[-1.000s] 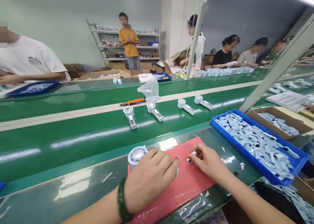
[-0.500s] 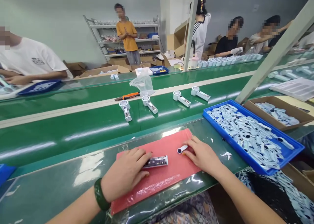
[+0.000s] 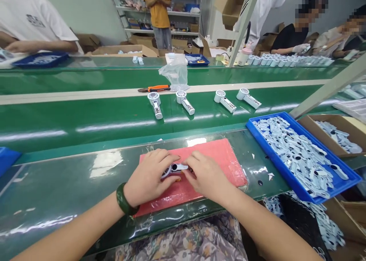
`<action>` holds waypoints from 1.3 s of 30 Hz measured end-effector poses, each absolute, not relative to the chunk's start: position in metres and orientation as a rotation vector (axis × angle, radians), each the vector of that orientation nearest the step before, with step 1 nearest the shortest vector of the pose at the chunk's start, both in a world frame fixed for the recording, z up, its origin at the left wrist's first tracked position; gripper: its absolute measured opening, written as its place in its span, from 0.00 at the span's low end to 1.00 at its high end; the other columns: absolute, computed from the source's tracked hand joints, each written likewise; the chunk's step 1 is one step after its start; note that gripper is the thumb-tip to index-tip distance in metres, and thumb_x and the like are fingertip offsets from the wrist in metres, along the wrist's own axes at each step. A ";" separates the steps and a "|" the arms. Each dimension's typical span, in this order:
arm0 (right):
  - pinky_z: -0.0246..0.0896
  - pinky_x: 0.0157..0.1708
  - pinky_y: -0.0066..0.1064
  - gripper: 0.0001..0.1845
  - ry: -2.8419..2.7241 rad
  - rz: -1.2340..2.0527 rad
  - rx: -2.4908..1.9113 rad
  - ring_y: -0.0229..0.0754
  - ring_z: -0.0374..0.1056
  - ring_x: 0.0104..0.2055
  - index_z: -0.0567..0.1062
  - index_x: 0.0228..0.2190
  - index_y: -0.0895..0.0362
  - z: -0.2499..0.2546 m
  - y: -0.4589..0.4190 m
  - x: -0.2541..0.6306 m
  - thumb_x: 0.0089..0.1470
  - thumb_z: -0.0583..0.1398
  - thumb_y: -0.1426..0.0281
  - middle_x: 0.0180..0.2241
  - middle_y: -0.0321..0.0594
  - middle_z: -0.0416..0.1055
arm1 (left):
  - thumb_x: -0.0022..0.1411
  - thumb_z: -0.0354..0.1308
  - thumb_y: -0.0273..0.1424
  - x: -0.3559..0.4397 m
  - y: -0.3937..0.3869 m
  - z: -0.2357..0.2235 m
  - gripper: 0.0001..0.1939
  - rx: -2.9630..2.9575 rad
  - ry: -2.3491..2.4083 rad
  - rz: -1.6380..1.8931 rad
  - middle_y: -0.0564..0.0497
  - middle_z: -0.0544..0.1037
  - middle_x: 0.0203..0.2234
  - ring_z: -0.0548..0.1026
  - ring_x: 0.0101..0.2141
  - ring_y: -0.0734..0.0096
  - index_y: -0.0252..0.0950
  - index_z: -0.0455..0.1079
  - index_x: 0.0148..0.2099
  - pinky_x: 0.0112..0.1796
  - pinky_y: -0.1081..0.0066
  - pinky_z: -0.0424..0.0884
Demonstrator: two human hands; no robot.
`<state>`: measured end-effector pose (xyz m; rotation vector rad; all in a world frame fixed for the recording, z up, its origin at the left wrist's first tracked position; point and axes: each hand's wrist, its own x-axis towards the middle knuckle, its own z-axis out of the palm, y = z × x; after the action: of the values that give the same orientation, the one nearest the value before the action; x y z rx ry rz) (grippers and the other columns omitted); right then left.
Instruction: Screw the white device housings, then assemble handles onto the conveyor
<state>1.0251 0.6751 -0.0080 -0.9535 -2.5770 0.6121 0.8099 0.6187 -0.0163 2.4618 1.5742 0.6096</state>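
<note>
Left hand (image 3: pixel 150 177) and right hand (image 3: pixel 207 177) close together, both clamped on a white handheld device (image 3: pixel 177 168), its round head held between them, on a red mat (image 3: pixel 217 154), lower middle of frame.

A line worker's bare left forearm (image 3: pixel 76 230) and bare right forearm (image 3: pixel 270 224), with a dark green bangle (image 3: pixel 123 199) at the left wrist and a floral-print garment (image 3: pixel 183 240) across the lap.
</note>
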 end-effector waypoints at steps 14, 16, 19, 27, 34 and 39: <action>0.64 0.60 0.47 0.22 -2.201 1.214 -0.958 0.47 0.68 0.58 0.71 0.57 0.52 -0.039 0.688 1.035 0.63 0.63 0.69 0.57 0.45 0.70 | 0.74 0.51 0.31 0.820 0.609 -0.014 0.10 2.327 1.528 0.694 0.45 0.77 0.41 0.74 0.42 0.57 0.36 0.74 0.47 0.44 0.56 0.73; 0.62 0.62 0.51 0.27 -2.375 1.231 -0.893 0.49 0.67 0.60 0.68 0.61 0.52 -0.033 0.688 1.040 0.62 0.63 0.69 0.59 0.46 0.70 | 0.74 0.53 0.33 0.822 0.600 -0.011 0.09 2.364 1.533 0.641 0.44 0.77 0.44 0.74 0.44 0.55 0.37 0.74 0.47 0.47 0.52 0.73; 0.59 0.63 0.52 0.23 -2.569 1.190 -0.767 0.50 0.66 0.60 0.71 0.59 0.53 -0.025 0.682 1.043 0.63 0.61 0.71 0.56 0.45 0.73 | 0.73 0.53 0.32 0.829 0.587 -0.013 0.11 2.408 1.601 0.585 0.43 0.78 0.49 0.74 0.50 0.51 0.38 0.72 0.52 0.53 0.47 0.71; 0.60 0.58 0.49 0.20 -2.507 1.066 -0.760 0.49 0.66 0.56 0.71 0.57 0.54 -0.039 0.669 1.042 0.65 0.58 0.72 0.54 0.44 0.73 | 0.72 0.53 0.27 0.842 0.580 -0.024 0.12 2.414 1.713 0.616 0.46 0.80 0.51 0.72 0.57 0.48 0.37 0.70 0.55 0.54 0.45 0.72; 0.62 0.56 0.51 0.21 -2.491 0.937 -0.764 0.52 0.68 0.55 0.70 0.58 0.55 -0.046 0.664 1.042 0.64 0.57 0.71 0.54 0.48 0.74 | 0.73 0.50 0.28 0.841 0.581 -0.020 0.14 2.517 1.676 0.518 0.42 0.79 0.51 0.73 0.54 0.51 0.35 0.68 0.57 0.55 0.46 0.71; 0.59 0.66 0.55 0.35 -2.242 1.001 -0.826 0.55 0.61 0.66 0.61 0.66 0.52 -0.060 0.661 1.045 0.60 0.62 0.66 0.65 0.49 0.65 | 0.66 0.58 0.27 0.823 0.595 0.006 0.14 2.587 1.723 0.101 0.44 0.79 0.49 0.74 0.52 0.50 0.38 0.69 0.54 0.56 0.44 0.69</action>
<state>1.0455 0.6612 -0.0596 -0.8258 -2.2419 1.0009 0.8232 0.5946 0.0059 2.5868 1.7232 0.1007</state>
